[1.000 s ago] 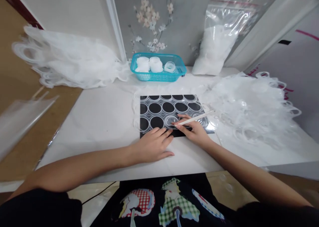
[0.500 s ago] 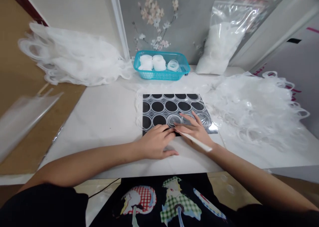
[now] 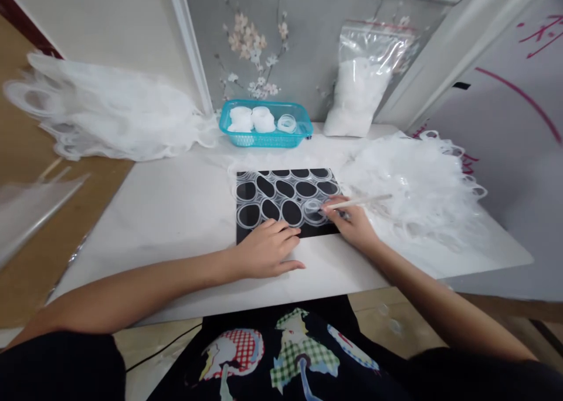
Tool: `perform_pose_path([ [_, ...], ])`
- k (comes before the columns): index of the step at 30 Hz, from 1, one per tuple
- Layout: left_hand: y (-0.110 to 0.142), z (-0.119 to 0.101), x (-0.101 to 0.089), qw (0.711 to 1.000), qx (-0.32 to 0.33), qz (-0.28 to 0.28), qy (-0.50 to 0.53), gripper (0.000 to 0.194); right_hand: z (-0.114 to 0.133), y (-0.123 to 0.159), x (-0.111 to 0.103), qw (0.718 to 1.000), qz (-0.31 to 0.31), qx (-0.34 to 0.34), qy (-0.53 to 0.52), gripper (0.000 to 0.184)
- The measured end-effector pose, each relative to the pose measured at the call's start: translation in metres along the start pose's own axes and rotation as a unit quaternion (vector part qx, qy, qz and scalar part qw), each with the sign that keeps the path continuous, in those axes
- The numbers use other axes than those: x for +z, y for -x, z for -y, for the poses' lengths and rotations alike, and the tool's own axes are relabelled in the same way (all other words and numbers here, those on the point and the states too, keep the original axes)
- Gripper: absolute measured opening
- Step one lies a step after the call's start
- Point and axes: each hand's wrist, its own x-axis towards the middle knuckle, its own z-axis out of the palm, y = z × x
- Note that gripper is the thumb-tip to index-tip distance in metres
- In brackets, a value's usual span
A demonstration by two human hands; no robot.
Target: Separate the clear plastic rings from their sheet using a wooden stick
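rest the left hand (image 3: 269,250), fingers loosely spread, at seven o'clock on the mat (image 3: 242,235) to steady the sheet (image 3: 278,199) lying over it. at four o'clock, right hand (image 3: 352,224) fingers clamped on the stick (image 3: 365,201), work lightly. stick swung from five to three o'clock; sheet holes now skewed.

Dark sleeves (image 3: 65,363) at lower left and lower right; bottom centre, dark cloth (image 3: 259,384) with 3 shapes: red-checked patch (image 3: 248,345), green-checked patch (image 3: 319,364), blue-edged oval (image 3: 352,347). Left hand (image 3: 268,250) and right hand (image 3: 355,226) bare.
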Motion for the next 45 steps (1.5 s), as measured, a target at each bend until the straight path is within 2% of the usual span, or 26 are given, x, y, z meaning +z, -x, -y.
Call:
perform_pose_path([
  [3,-0.019,-0.009,0.006,0.998,0.021,0.012,-0.051,0.057,0.000,0.016,0.006,0.997,0.040,0.042,-0.057,0.023],
  [7,-0.037,-0.015,0.014,0.997,0.007,0.033,-0.076,0.062,0.000,0.013,0.006,0.995,0.048,0.036,-0.073,0.022],
  [18,-0.038,-0.016,0.015,0.997,-0.022,0.057,-0.042,0.060,-0.003,0.014,0.005,0.997,0.048,0.019,-0.049,0.022],
  [22,-0.040,-0.015,0.014,0.997,-0.046,0.065,0.007,0.059,-0.001,0.023,0.008,0.996,0.038,-0.053,0.058,0.022],
  [26,-0.042,-0.013,0.014,0.992,-0.076,0.073,0.068,0.067,0.001,0.022,0.010,0.956,0.050,-0.196,0.213,0.019],
  [28,-0.042,-0.011,0.014,0.990,-0.080,0.082,0.082,0.069,-0.003,0.005,0.004,0.943,0.035,-0.212,0.253,0.020],
  [30,-0.042,-0.010,0.010,0.988,-0.083,0.097,0.088,0.071,-0.011,-0.021,-0.009,0.948,-0.046,-0.170,0.266,0.020],
  [32,-0.044,-0.009,0.005,0.985,-0.089,0.117,0.087,0.071,-0.018,-0.042,-0.024,0.948,-0.176,-0.097,0.247,0.022],
  [34,-0.047,-0.009,-0.001,0.984,-0.088,0.131,0.077,0.069,-0.021,-0.049,-0.037,0.948,-0.237,-0.059,0.202,0.025],
  [35,-0.049,-0.009,-0.003,0.986,-0.082,0.132,0.067,0.065,-0.022,-0.044,-0.040,0.957,-0.225,-0.053,0.177,0.026],
  [37,-0.056,-0.012,-0.003,0.991,-0.052,0.114,0.039,0.058,-0.022,-0.024,-0.041,0.980,-0.149,-0.041,0.125,0.026],
  [40,-0.067,-0.019,0.006,0.997,0.003,0.079,-0.017,0.053,-0.024,0.012,-0.032,0.998,-0.045,0.038,0.034,0.027],
  [42,-0.075,-0.023,0.014,0.996,0.022,0.074,-0.045,0.053,-0.026,0.027,-0.026,0.996,-0.015,0.088,-0.021,0.030],
  [45,-0.082,-0.026,0.024,0.995,0.030,0.076,-0.062,0.054,-0.027,0.031,-0.023,0.992,0.004,0.115,-0.057,0.033],
])
